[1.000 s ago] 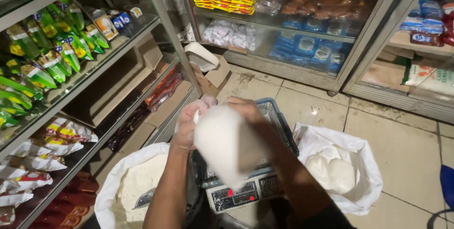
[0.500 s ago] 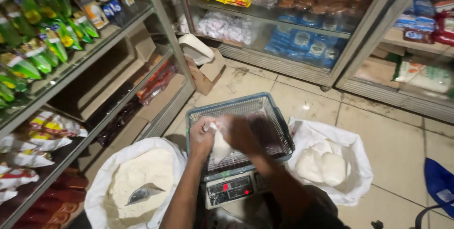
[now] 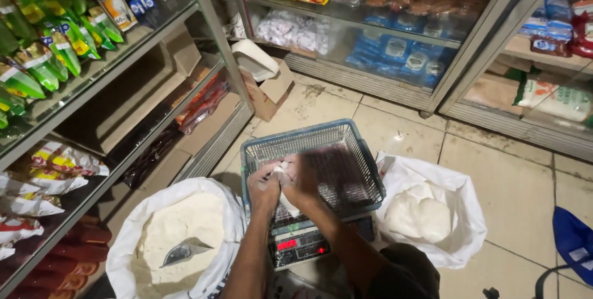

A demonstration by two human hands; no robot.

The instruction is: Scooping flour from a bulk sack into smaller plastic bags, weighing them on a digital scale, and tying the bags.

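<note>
- A small white bag (image 3: 285, 183) sits inside the blue wire basket (image 3: 346, 135), at its near left side, pinched between both hands.
- The left hand (image 3: 264, 188) and right hand (image 3: 304, 183) close their fingers on the bag's top.
- The basket rests on a digital scale (image 3: 298, 246).
- Left of the basket stands an open flour sack (image 3: 179, 237) with a metal scoop (image 3: 184, 252); right of it, a sack of filled bags (image 3: 426, 212).

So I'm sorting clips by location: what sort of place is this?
Most likely a small grocery shop: glass-fronted shelves stacked with packaged snacks, an open sack of flour on the tiled floor, and a digital scale under a basket.
</note>
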